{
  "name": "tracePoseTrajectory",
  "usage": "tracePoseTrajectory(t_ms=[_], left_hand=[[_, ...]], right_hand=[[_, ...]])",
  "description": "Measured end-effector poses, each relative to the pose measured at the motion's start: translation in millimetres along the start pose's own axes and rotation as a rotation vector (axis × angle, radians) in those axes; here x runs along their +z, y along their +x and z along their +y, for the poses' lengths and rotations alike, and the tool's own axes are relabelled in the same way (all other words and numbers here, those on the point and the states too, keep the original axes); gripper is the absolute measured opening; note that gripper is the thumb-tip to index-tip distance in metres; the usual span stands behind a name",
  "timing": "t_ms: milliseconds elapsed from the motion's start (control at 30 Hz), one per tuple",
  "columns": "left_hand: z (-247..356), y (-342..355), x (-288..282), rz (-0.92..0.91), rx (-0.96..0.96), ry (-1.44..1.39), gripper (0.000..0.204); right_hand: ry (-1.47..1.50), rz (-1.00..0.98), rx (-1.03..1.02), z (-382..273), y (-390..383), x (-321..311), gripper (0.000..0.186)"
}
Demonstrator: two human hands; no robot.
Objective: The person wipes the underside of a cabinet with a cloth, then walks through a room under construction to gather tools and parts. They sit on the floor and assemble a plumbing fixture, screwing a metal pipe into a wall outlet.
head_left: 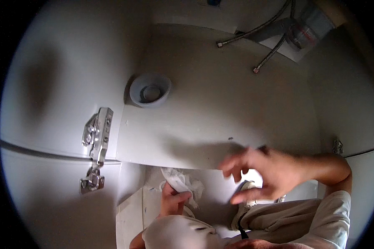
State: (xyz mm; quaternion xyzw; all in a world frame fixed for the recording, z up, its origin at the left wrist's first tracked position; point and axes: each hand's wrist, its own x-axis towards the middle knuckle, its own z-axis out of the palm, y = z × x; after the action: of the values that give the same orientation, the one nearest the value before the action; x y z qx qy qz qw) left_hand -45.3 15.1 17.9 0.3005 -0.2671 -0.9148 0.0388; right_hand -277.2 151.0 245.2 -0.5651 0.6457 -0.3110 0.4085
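Left hand [172, 203] clutches one crumpled white rag [183, 182]; right hand [264, 174] spread empty.

We look down into a white cabinet interior. Its base panel [220, 108] carries a round grey drain fitting [150, 90]. Two braided hoses [270, 54] and a grey pipe [309, 25] enter at the upper right. A metal hinge [96, 141] joins the left side wall [66, 83] to the open door [45, 195]. A smaller hinge [337, 146] sits at the right. Light is dim, with soft shadows.
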Motion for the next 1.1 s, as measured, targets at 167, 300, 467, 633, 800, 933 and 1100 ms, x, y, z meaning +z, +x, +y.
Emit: tracePoseTrajectory(t_ms=[167, 300, 467, 633, 800, 933, 1100], left_hand=[[-12.4, 2.0, -7.2, -0.031, 0.101, -0.077, 0.060], [17.2, 20.4, 22.4, -0.260, 0.269, -0.205, 0.053], [5.1, 1.6, 33.9, -0.206, 0.242, -0.170, 0.050], [5.1, -3.0, 35.4, -0.185, 0.230, -0.127, 0.049], [3.7, -15.8, 34.4, -0.109, 0.296, -0.089, 0.047], [0.5, -16.7, 30.6, -0.103, 0.338, -0.078, 0.047], [6.3, -10.7, 33.3, -0.053, 0.313, -0.182, 0.045]], right_hand=[[0.451, 0.057, 0.278, 35.1, -7.9, 54.1, 0.050], [0.314, -0.066, 0.531, 49.9, -1.2, 71.5, 0.052], [0.255, 0.090, 0.619, 93.0, -5.3, 103.0, 0.073], [0.229, 0.297, 0.343, 110.1, 11.4, 129.7, 0.087], [0.347, 0.360, 0.331, 105.4, 7.3, 148.0, 0.076], [0.417, 0.354, 0.330, 104.2, 5.4, 150.9, 0.064], [0.267, 0.361, 0.212, 110.2, 3.2, 136.2, 0.062]])
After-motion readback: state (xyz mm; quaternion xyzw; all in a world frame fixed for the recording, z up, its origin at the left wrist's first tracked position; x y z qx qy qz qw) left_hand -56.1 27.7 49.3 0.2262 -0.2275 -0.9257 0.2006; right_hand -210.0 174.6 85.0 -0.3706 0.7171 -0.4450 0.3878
